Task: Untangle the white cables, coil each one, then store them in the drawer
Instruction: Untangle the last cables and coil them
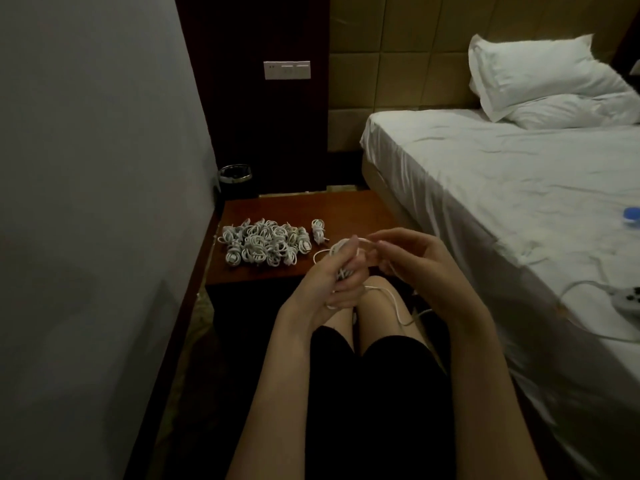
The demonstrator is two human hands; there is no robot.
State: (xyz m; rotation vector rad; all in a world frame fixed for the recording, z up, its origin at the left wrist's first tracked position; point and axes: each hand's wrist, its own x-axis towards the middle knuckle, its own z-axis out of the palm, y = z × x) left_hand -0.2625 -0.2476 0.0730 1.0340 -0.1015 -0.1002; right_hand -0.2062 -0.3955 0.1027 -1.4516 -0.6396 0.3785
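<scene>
My left hand (337,277) grips a partly wound coil of white cable (341,249) above my knees, just in front of the wooden nightstand (346,209). My right hand (408,252) pinches the same cable's free strand near the coil's top. The loose tail (394,299) hangs down over my right knee. A heap of several coiled white cables (263,242) lies on the nightstand's left part, and one separate coil (318,230) sits just right of it. No drawer shows in this view.
A grey wall runs along the left. A bed (502,188) with white sheet and pillows fills the right; a white power strip (628,299) with its cord and a blue-capped object (631,216) lie on it. A small dark bin (236,178) stands behind the nightstand.
</scene>
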